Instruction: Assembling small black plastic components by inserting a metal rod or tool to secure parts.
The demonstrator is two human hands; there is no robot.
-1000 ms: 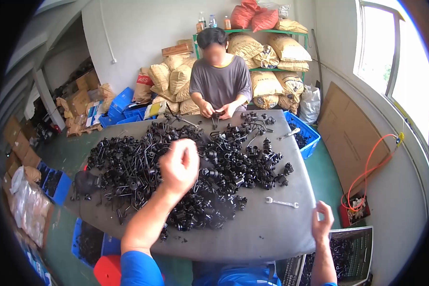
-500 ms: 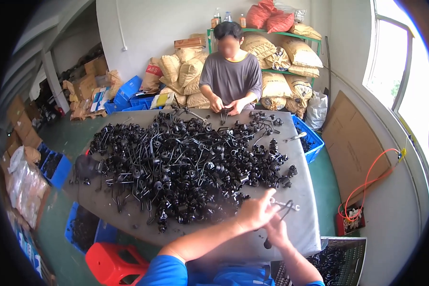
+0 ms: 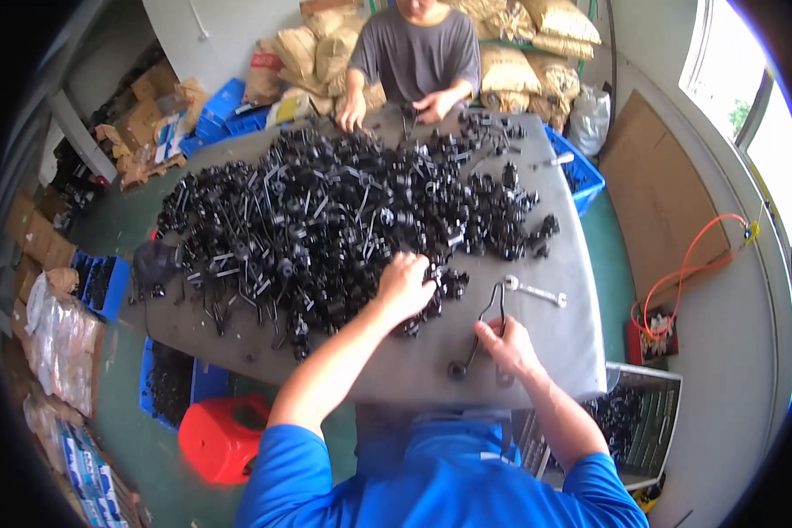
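Observation:
In my right hand (image 3: 512, 348) is a bent black metal rod (image 3: 481, 339), pinched near the front right of the table. Its narrow loop points away from me, and a round black end piece (image 3: 457, 370) hangs at the near left. My left hand (image 3: 405, 289) is at the near edge of a large pile of black metal and rubber parts (image 3: 326, 220). Its fingers are curled down among the parts; what they grip is hidden. A silver open-end wrench (image 3: 537, 292) lies on the grey table (image 3: 561, 343), just beyond the rod.
Across the table a person in a grey shirt (image 3: 418, 57) handles similar parts. Blue bins (image 3: 575, 167) of parts flank the table. A red stool (image 3: 224, 440) stands at the near left, a grey crate (image 3: 647, 422) at the near right. An orange hose (image 3: 678, 282) hangs by the window.
My hands were together at the rod by the wrench. My left hand has let go and moved left to the pile; the right keeps the rod. The view has tilted downward.

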